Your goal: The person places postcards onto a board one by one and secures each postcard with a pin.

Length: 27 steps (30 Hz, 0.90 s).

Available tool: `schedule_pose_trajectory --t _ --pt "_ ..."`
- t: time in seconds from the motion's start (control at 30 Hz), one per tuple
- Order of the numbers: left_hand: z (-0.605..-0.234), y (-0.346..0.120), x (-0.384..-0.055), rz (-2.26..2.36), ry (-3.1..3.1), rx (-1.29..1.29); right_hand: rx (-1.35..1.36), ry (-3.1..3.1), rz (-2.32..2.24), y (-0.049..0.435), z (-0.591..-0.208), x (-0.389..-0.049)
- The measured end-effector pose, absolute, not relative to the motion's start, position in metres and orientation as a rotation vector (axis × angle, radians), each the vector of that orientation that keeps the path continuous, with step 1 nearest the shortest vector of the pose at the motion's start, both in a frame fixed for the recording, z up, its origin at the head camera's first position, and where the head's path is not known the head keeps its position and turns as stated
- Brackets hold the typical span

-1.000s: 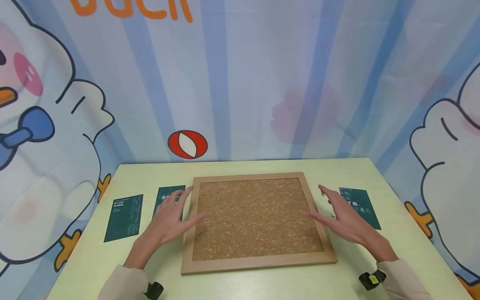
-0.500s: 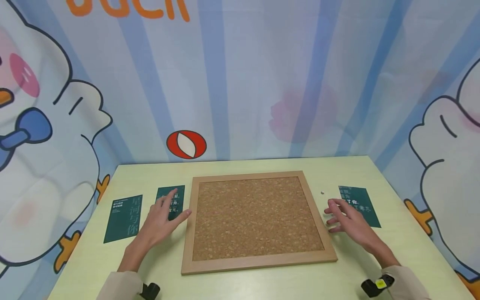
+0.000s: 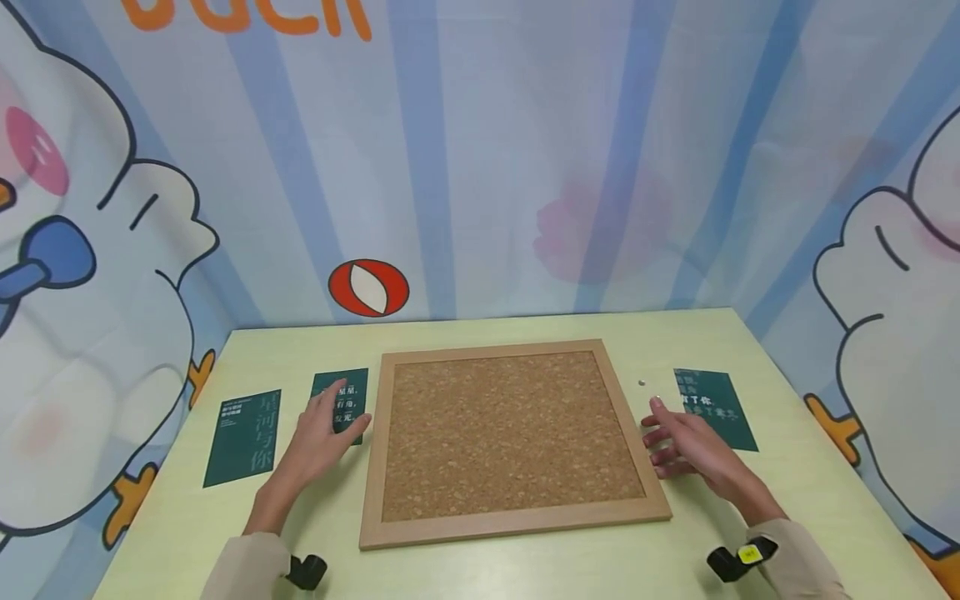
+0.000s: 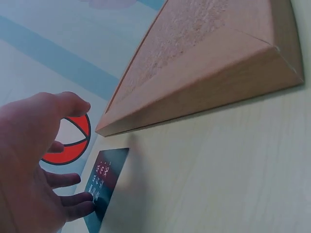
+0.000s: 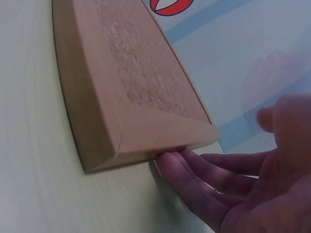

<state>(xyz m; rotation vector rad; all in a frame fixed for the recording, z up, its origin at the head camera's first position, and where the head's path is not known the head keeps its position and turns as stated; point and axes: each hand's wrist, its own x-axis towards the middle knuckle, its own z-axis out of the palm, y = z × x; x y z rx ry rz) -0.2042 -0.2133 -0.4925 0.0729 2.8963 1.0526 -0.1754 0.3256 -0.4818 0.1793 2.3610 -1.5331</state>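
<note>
A cork board in a light wooden frame lies flat on the table. Over a dark green card on its left hovers my left hand, fingers apart and holding nothing; part of that card is hidden behind it. On the other side my right hand is beside the frame's right edge, its fingers loosely bent. In the right wrist view, the fingertips appear to meet the side of the wooden frame. Another green card with white writing lies partly behind the right hand.
A third green card lies at the far left of the table. One tiny shiny round piece sits just right of the board. A printed curtain rises behind the table's back edge.
Both hands have drawn outward from above the board's side edges. The left hand now hovers over the nearer left card; the right hand's fingers have bent beside the frame. The board stays put.
</note>
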Motion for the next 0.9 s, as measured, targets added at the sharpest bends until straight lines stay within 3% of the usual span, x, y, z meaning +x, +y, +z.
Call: schedule_pose_trajectory --t 0.27,0.53,0.9 --pt "-0.491 -0.21 -0.217 0.987 2.958 -0.068 0.228 2.489 -1.31 0.321 -0.483 -0.179" --pt "-0.49 -0.211 -0.218 0.78 3.011 -0.342 0.206 2.5 -1.303 0.318 -0.483 -0.179" --pt "-0.49 -0.216 -0.224 0.795 2.862 -0.523 0.215 2.529 -1.286 0.316 -0.487 -0.181"
